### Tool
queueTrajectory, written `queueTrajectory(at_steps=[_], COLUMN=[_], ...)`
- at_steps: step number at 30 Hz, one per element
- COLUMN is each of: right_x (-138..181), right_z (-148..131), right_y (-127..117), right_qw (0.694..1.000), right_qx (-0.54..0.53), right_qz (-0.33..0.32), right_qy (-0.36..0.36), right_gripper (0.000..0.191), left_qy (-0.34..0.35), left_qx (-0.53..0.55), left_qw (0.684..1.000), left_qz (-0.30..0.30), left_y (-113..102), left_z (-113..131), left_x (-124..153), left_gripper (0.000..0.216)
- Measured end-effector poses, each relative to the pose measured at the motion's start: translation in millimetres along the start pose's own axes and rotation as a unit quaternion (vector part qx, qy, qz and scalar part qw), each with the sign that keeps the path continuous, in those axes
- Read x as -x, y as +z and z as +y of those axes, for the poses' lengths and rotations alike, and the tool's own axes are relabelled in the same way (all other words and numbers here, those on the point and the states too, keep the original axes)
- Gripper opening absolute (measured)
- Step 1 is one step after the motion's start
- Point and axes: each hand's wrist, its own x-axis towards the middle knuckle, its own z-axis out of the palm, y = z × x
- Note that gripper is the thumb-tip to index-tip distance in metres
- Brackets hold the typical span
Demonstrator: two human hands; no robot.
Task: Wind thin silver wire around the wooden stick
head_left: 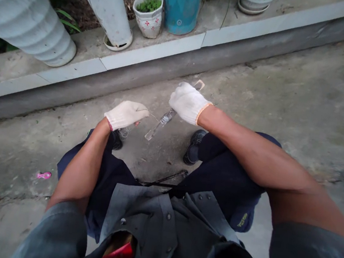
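A flat bar [155, 129] slanted across the space above the concrete floor [289, 102], ahead of the person's shoes [192, 148]. The right hand [190, 102], in a white glove with an orange-edged cuff, had its grip closed about the upper part of the bar — one end poked out beyond the knuckles, while the other reached down and leftward, clear of the fingers. Just below that grip, a shiny winding [165, 118] circled the bar.

The left hand [126, 115], gloved too and edged in red at the wrist, was left of the bar and apart from it. Its grip was narrow, thumb and forefinger pinched on a thin strand [154, 116] that ran across to the winding. Loose loops [123, 132] of strand showed beneath this hand; whether they hung or lay on the floor, I could not tell.

A small pink object [44, 175] lay on the floor to the left — well apart from both hands. Beyond, a white pot [147, 18] stood on a ledge [156, 51] beside a blue container [180, 7].
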Motion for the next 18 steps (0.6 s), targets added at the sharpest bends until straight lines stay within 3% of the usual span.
queueTrajectory(at_steps=[4,8,13,18], right_x=[17,30,25,11], right_z=[12,22,21,25], right_y=[-7,-19,-29,-21], right_qw=[0.995,0.981,0.978,0.972], right_qx=[-0.061,-0.174,-0.202,-0.163], right_qz=[-0.063,-0.054,0.010,0.044], right_qy=[-0.051,-0.059,0.048,0.164], right_gripper=[0.027,0.020,0.027,0.033], left_qy=[-0.007,0.006,0.014,0.015], left_qx=[0.038,0.106,0.106,0.064], left_qw=[0.999,0.994,0.994,0.998], left_qz=[0.012,0.002,0.006,0.012], left_y=[-3,5,18,25], left_z=[-4,-5,7,7], left_x=[-1,-6,-7,-7], left_gripper=[0.041,0.044,0.043,0.041])
